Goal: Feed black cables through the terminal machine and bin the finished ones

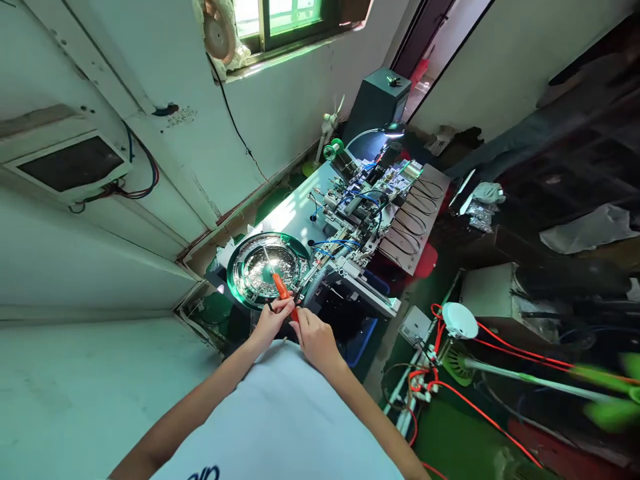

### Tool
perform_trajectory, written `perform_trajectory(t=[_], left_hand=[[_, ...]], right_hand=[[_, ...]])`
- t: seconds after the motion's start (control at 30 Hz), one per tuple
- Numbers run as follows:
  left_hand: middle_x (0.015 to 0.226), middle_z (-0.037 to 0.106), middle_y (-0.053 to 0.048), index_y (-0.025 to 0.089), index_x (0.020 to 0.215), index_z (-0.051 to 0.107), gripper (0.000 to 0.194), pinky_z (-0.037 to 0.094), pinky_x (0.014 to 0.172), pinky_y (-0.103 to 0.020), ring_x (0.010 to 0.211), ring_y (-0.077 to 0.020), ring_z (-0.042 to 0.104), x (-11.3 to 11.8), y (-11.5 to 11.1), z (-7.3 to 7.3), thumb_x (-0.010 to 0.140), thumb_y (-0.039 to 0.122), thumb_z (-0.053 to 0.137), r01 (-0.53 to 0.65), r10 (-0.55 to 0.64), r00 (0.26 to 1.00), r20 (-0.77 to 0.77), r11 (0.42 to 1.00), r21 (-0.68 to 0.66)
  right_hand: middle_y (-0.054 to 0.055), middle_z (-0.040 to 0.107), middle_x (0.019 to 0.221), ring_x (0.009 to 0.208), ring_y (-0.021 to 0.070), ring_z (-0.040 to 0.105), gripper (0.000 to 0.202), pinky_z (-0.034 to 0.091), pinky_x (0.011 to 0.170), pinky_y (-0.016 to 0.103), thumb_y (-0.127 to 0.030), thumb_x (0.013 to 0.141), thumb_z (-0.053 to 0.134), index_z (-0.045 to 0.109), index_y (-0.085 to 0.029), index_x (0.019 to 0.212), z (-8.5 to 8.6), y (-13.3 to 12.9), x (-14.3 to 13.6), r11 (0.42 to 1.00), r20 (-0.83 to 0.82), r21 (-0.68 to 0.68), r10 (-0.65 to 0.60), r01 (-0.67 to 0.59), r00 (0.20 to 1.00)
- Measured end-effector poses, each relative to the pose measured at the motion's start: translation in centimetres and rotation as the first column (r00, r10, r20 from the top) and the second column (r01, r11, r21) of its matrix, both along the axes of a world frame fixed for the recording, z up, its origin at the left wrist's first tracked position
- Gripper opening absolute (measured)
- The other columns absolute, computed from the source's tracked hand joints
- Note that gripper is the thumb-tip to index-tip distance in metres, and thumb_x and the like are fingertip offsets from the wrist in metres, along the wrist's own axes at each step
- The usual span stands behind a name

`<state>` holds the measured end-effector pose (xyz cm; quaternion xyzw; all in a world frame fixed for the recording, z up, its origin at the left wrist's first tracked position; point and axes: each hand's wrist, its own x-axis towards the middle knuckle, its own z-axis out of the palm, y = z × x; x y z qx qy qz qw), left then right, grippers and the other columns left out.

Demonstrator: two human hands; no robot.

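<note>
My left hand (273, 322) and my right hand (315, 335) are close together in front of my body, both closed on an orange tool (281, 285). It has a thick handle and a long thin metal rod, so it looks like a screwdriver or an air blow gun; I cannot tell which. The rod points away from me over a round bowl feeder (235, 275) full of small shiny parts. My right fingers wrap the near end of the handle, and my left fingers grip just ahead of them. Something small and dark shows by my left fingers, too unclear to name.
An assembly machine (357, 213) with blue air tubes stands on the table (285, 217) beyond the bowl. A lit lamp (394, 130) hangs over its far end. At right are red hoses (493, 419) and a blurred green fan (613, 393). A screen (70, 163) is on the left wall.
</note>
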<state>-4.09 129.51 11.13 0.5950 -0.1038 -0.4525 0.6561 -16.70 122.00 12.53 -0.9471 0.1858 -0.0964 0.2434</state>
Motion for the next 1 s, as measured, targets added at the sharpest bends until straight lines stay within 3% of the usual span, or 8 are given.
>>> perform_trajectory(t=[0.07, 0.13, 0.2, 0.43, 0.6, 0.8, 0.9, 1.0], left_hand=[[0.111, 0.068, -0.011, 0.016, 0.079, 0.076, 0.042, 0.042, 0.099, -0.036, 0.116, -0.0266, 0.054, -0.2, 0.0, 0.3, 0.064, 0.055, 0.072, -0.016, 0.017, 0.997, 0.079, 1.000, -0.011], [0.105, 0.070, -0.011, 0.017, 0.078, 0.076, 0.038, 0.041, 0.101, -0.037, 0.117, -0.0265, 0.053, -0.2, 0.1, 0.5, 0.067, 0.052, 0.070, -0.013, 0.016, 0.985, 0.173, 1.000, -0.018], [0.102, 0.071, -0.011, 0.017, 0.075, 0.076, 0.036, 0.043, 0.100, -0.037, 0.116, -0.0267, 0.055, -0.1, 0.3, 0.7, 0.069, 0.051, 0.069, -0.012, 0.013, 0.970, 0.241, 1.000, -0.006], [0.110, 0.070, -0.012, 0.015, 0.080, 0.077, 0.043, 0.043, 0.101, -0.041, 0.113, -0.0276, 0.058, -0.3, 1.1, 0.3, 0.062, 0.054, 0.076, -0.038, 0.030, 0.974, 0.223, 0.999, 0.031], [0.112, 0.069, -0.009, 0.019, 0.091, 0.078, 0.036, 0.039, 0.107, -0.039, 0.121, -0.0260, 0.053, -0.2, 1.7, 0.5, 0.069, 0.047, 0.074, -0.024, 0.025, 0.956, 0.292, 1.000, -0.007], [0.112, 0.069, -0.011, 0.017, 0.092, 0.078, 0.040, 0.039, 0.107, -0.040, 0.122, -0.0279, 0.052, 0.7, 2.4, 0.0, 0.074, 0.052, 0.068, -0.039, 0.038, 0.939, 0.340, 0.999, -0.003], [0.109, 0.070, -0.010, 0.018, 0.092, 0.078, 0.040, 0.039, 0.107, -0.041, 0.119, -0.0278, 0.055, 1.8, 3.1, -1.1, 0.072, 0.052, 0.071, -0.190, 0.176, 0.939, 0.296, 0.982, 0.016], [0.106, 0.072, -0.008, 0.019, 0.090, 0.078, 0.040, 0.041, 0.107, -0.043, 0.114, -0.0286, 0.058, 2.9, 4.1, -2.3, 0.060, 0.046, 0.080, -0.353, 0.338, 0.906, 0.253, 0.936, 0.011]], right_hand=[[0.018, 0.063, 0.109, 0.090, 0.0278, 0.064, 0.036, 0.055, 0.068, 0.037, -0.016, 0.098, 0.038, 0.047, -0.018, 0.133, 0.3, -0.2, 0.4, 0.982, 0.094, -0.188, 0.030, -0.012, 0.995], [0.017, 0.060, 0.112, 0.095, 0.0270, 0.063, 0.045, 0.055, 0.068, 0.037, -0.010, 0.097, 0.036, 0.042, -0.024, 0.139, 0.3, -0.4, 1.2, 0.929, 0.168, -0.370, 0.088, -0.020, 0.982], [0.016, 0.061, 0.109, 0.096, 0.0266, 0.062, 0.048, 0.056, 0.068, 0.037, -0.007, 0.095, 0.037, 0.043, -0.026, 0.139, 0.0, -0.9, 1.9, 0.890, 0.193, -0.453, 0.144, -0.042, 0.971], [0.014, 0.064, 0.095, 0.083, 0.0216, 0.062, 0.032, 0.054, 0.067, 0.035, -0.014, 0.098, 0.037, 0.059, -0.014, 0.120, -1.2, -3.7, 2.4, 0.862, 0.205, -0.450, 0.355, -0.234, 0.912], [0.012, 0.065, 0.087, 0.076, 0.0204, 0.061, 0.032, 0.052, 0.062, 0.033, -0.017, 0.100, 0.035, 0.062, -0.013, 0.116, -1.2, -4.1, 2.6, 0.863, 0.232, -0.429, 0.390, -0.266, 0.891], [0.010, 0.063, 0.085, 0.075, 0.0191, 0.061, 0.033, 0.054, 0.067, 0.030, -0.017, 0.098, 0.037, 0.063, -0.017, 0.119, -2.7, -4.3, 2.6, 0.941, 0.317, -0.316, 0.222, -0.118, 0.922], [0.010, 0.058, 0.090, 0.079, 0.0186, 0.061, 0.034, 0.054, 0.070, 0.030, -0.014, 0.097, 0.037, 0.063, -0.018, 0.119, -4.0, -5.8, 2.4, 0.973, 0.392, -0.205, -0.014, 0.102, 0.920], [0.010, 0.053, 0.096, 0.081, 0.0175, 0.060, 0.032, 0.054, 0.071, 0.030, -0.015, 0.096, 0.038, 0.064, -0.019, 0.115, -5.9, -7.6, 2.3, 0.945, 0.444, -0.074, -0.255, 0.319, 0.859]])
